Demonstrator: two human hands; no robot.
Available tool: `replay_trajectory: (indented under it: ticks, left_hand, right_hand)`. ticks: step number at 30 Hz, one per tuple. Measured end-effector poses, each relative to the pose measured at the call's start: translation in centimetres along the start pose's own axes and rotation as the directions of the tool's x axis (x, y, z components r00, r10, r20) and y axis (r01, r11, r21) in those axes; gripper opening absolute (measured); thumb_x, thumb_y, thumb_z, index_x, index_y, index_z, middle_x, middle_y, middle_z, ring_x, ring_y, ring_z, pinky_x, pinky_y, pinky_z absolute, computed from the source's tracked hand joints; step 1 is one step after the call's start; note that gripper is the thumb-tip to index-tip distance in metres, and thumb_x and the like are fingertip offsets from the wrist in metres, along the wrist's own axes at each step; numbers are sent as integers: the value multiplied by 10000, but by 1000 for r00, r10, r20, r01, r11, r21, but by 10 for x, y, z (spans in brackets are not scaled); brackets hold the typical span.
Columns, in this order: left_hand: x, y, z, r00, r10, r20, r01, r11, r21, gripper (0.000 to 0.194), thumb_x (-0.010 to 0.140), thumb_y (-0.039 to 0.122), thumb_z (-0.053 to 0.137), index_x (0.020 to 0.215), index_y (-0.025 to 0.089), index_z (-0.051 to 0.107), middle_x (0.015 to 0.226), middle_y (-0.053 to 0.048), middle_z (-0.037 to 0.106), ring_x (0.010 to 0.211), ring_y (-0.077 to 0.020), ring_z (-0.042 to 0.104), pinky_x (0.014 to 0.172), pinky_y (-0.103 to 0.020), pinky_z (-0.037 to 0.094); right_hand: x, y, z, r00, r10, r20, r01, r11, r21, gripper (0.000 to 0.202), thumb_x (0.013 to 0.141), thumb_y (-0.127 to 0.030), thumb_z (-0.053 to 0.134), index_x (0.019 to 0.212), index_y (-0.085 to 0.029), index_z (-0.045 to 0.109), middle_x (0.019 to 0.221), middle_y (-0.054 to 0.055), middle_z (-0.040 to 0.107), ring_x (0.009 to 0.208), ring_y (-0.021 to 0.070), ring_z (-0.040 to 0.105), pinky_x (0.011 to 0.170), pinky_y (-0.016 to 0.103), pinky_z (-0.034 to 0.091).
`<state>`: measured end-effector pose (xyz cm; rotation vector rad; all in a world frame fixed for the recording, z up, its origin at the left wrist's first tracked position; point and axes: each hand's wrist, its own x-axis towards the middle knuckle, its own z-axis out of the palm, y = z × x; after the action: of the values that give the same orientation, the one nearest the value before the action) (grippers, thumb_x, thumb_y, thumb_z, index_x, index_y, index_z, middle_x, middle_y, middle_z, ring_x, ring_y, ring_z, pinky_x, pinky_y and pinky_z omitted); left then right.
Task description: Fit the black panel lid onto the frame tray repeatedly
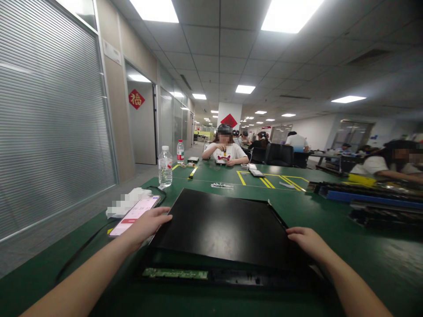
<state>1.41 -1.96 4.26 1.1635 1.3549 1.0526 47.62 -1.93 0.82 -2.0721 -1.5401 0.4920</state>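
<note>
A flat black panel (221, 229) is positioned on the green table (317, 211), directly in front of the wearer, and serves as the reference for all locations below. The panel is gripped at its left edge by the left hand (155, 222), with the fingers narrowed on the rim. The right edge is gripped by the right hand (306, 240), with the thumb and fingers drawn close together. The fingers beneath the panel are hidden.

A black frame (264, 278) is partly covered by the panel and is exposed along its near side. A green circuit board (175, 274) is seated in this exposed strip, at the near left of the panel.

To the left of the panel, a smartphone (135, 215) with a lit screen is placed beside the left hand. A clear water bottle (165, 169) is stood upright beyond the panel's far left corner. To the right, well apart from the panel, long black strips (380, 211) are laid beside a blue bar (346, 197). Beyond the panel, a person (228, 152) is seated across the table.
</note>
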Motion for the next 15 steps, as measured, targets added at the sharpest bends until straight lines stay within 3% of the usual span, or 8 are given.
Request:
replay_trajectory:
  ticks: [3, 8, 15]
  left_hand:
    - [-3, 3, 3, 1000, -27, -13, 26, 998, -54, 371, 649, 295, 682, 993, 162, 635, 852, -58, 733, 842, -223, 670, 704, -269, 517]
    - [-2, 1, 7, 995, -73, 66, 86, 973, -215, 527, 652, 249, 684, 1148, 155, 532, 797, -78, 732, 746, -226, 683, 643, -295, 527]
    - [1, -7, 12, 1000, -21, 2, 21, 980, -200, 367, 712, 170, 539, 1077, 174, 576, 648, -13, 712, 590, -183, 668, 519, -251, 493]
  right_hand:
    - [-3, -4, -1, 1000, 12, 4, -12, 1000, -1, 324, 637, -203, 525, 895, -122, 703, 988, 104, 683, 959, 239, 596, 854, 306, 412]
    - [-4, -6, -2, 1000, 19, 11, -19, 1000, 3, 304, 643, -199, 523, 881, -131, 700, 996, 97, 680, 957, 232, 596, 850, 297, 412]
    - [-3, -5, 0, 1000, 17, -18, -16, 999, 33, 280, 635, -196, 531, 842, -142, 711, 939, 90, 698, 920, 226, 615, 826, 290, 430]
